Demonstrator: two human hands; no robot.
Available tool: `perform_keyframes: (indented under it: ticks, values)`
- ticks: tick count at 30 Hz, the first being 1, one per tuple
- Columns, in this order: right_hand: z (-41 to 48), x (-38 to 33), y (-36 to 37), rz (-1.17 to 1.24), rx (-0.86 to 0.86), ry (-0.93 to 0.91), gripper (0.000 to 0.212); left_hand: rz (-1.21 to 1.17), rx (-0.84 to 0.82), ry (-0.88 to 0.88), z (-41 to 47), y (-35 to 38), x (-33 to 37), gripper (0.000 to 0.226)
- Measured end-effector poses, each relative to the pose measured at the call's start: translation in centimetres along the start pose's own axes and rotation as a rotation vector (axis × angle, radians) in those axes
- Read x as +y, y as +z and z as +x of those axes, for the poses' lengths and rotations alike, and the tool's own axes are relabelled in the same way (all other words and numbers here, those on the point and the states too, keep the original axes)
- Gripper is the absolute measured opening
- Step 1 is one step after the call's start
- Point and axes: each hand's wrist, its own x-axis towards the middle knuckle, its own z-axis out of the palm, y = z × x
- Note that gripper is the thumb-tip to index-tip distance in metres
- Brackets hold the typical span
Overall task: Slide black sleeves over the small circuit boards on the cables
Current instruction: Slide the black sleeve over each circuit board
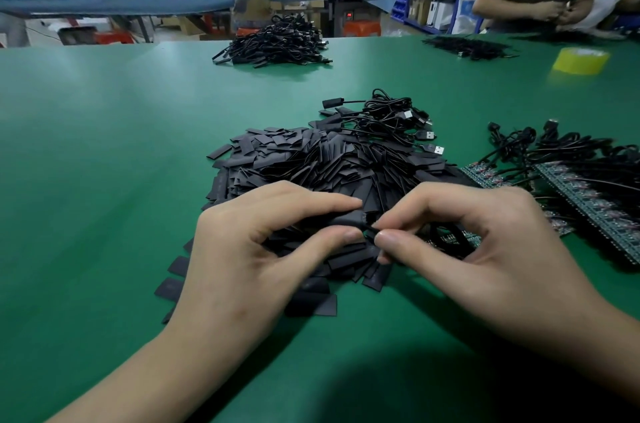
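Above the pile of loose sleeves [329, 159], toward the near edge of the green table [104, 145], the left hand [242, 249] pinches one black sleeve [341, 217] between thumb and forefinger. The right hand [485, 249] pinches the cable [369, 232] at the sleeve's mouth, evidently to steady one part while feeding the other. The sleeve's long axis lies roughly parallel to the near edge, open end toward the right hand; its circuit board cannot be made out.

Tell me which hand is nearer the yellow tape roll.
Right. The right hand, pinching a cable, lies nearer the person and left of the yellow tape roll. The left hand, pinching a black sleeve, is farther left, beyond the right hand.
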Motion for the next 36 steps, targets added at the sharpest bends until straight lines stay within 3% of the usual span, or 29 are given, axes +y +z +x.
perform_keyframes:
  ticks: [9, 16, 23, 36]
  values:
    - [-0.2, 0.0, 0.0, -0.144, 0.063, -0.057, 0.006, -0.005, -0.003, -0.026, 0.0, 0.3, 0.1, 0.024]
    - [-0.4, 0.2, 0.0, -0.329, 0.152, -0.128, 0.005, -0.085, 0.120, -0.234, -0.1, 0.5, 0.2, 0.031]
    - [-0.4, -0.2, 0.1, -0.270, 0.118, -0.087, 0.004, 0.004, 0.054, -0.166, -0.1, 0.7, 0.7, 0.058]
    - [-0.4, -0.2, 0.1, -0.238, 0.069, -0.113, 0.003, 0.139, 0.035, -0.097, 0.2, 0.4, 1.3, 0.046]
